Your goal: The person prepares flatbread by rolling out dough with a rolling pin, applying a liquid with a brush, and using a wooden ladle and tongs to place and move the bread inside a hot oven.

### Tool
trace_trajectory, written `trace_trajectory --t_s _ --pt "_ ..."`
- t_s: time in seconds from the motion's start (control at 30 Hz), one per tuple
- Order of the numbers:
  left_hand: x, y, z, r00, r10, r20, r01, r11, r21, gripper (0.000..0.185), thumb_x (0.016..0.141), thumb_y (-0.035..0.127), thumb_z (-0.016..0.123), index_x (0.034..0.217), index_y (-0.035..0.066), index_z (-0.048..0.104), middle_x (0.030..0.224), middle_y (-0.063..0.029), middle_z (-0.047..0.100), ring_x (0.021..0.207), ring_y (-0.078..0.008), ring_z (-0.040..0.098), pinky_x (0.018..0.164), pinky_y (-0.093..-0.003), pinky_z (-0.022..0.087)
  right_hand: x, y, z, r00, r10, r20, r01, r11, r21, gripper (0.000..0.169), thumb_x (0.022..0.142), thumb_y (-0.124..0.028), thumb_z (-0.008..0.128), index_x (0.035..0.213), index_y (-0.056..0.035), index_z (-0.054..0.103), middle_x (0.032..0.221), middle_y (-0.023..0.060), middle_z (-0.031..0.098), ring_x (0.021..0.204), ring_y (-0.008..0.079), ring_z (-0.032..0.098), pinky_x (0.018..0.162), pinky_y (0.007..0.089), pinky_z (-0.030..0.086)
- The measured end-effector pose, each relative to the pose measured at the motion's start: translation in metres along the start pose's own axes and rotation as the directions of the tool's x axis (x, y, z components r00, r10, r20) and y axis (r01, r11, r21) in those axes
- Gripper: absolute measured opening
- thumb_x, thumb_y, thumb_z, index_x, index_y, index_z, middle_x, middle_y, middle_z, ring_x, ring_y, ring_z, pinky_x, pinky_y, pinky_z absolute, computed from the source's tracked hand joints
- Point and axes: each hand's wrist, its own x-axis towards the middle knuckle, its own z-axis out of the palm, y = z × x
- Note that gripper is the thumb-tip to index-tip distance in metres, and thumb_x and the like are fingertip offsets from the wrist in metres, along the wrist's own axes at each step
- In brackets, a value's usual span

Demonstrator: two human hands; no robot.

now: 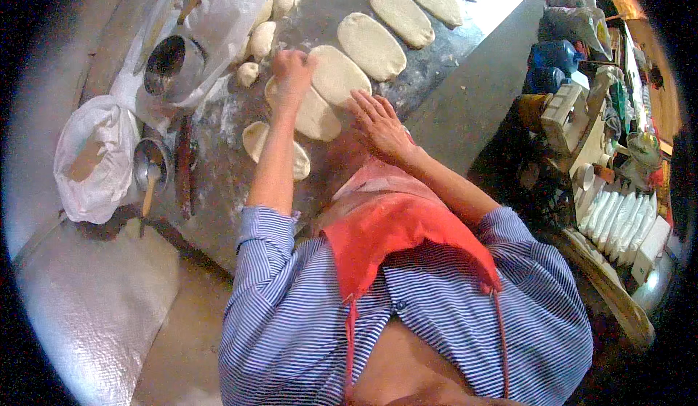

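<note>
My left hand (294,73), blurred with its fingers curled, is at the upper left end of a flattened oval of dough (341,73). Whether it pinches the dough is hidden. My right hand (381,125) lies flat, its fingertips touching the lower right end of that same oval. Close beside it is another dough oval (319,118), partly covered by my left wrist. A smaller dough oval (300,160) lies nearer me, crossed by my left forearm. More flattened ovals (372,46) extend in a slanting row away from me on the floured dark worktop (218,160).
Unshaped dough lumps (263,40) and a small dough ball (248,74) lie left of my left hand. Farther left are a metal pot (191,79), a bowl (143,160) with a wooden-handled tool, a rolling pin (184,171) and a white sack (120,188). Cluttered shelving (589,128) stands right.
</note>
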Motion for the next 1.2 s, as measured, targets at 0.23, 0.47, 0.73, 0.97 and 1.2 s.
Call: trace_trajectory --t_s 0.23,0.47,0.73,0.97,1.2 --pt "0.064 0.012 -0.031 0.976 -0.129 0.177 0.191 0.898 -0.397 0.032 0.076 0.021 0.070 0.098 0.003 0.055 0.088 -0.0109 0.059 0.086 -0.0259 0.058 0.078 -0.0355 0.046 -0.001 0.039 0.001 0.989 -0.122 0.078 0.129 0.988 -0.090 0.053 0.085 -0.019 0.045 0.137 -0.0111 0.037 0.147 0.0041 0.030 0.136 0.0183 0.028 0.108 0.0444 0.023" --pt "0.076 0.030 0.016 0.965 -0.070 0.254 0.076 0.997 -0.015 0.040 0.079 0.023 0.066 0.114 0.006 0.056 0.104 -0.0131 0.056 0.094 -0.0280 0.057 0.083 -0.0380 0.046 0.019 0.083 -0.044 0.988 -0.146 0.053 0.136 0.977 0.162 0.053 0.084 -0.027 0.055 0.134 -0.0129 0.041 0.139 0.0042 0.041 0.130 0.0201 0.037 0.108 0.0451 0.024" --pt "0.112 0.103 0.027 0.954 -0.110 0.280 0.234 0.856 -0.462 0.021 0.078 0.010 0.067 0.089 0.004 0.050 0.077 -0.0053 0.050 0.071 -0.0171 0.047 0.068 -0.0295 0.043 0.016 0.150 -0.054 0.957 -0.249 0.145 0.241 0.968 0.074 0.056 0.083 -0.023 0.050 0.137 -0.0137 0.038 0.144 0.0019 0.035 0.133 0.0166 0.032 0.108 0.0450 0.023" --pt "0.132 0.114 0.041 0.919 -0.193 0.344 0.242 0.964 -0.106 0.038 0.085 0.026 0.063 0.114 0.003 0.056 0.115 -0.0139 0.049 0.101 -0.0264 0.053 0.087 -0.0383 0.044 0.033 0.190 -0.069 0.973 -0.229 0.043 0.182 0.861 0.476 0.043 0.082 -0.021 0.051 0.124 -0.0133 0.051 0.133 0.0050 0.048 0.124 0.0195 0.043 0.105 0.0468 0.029" --pt "0.163 0.196 0.078 0.884 -0.164 0.437 0.265 0.947 -0.180 0.027 0.081 0.018 0.063 0.099 0.001 0.053 0.093 -0.0130 0.052 0.088 -0.0243 0.052 0.080 -0.0350 0.043 0.036 0.245 -0.067 0.993 -0.121 0.013 0.120 0.992 0.036 0.046 0.084 -0.025 0.051 0.129 -0.0153 0.047 0.139 0.0008 0.042 0.130 0.0182 0.038 0.103 0.0400 0.031"
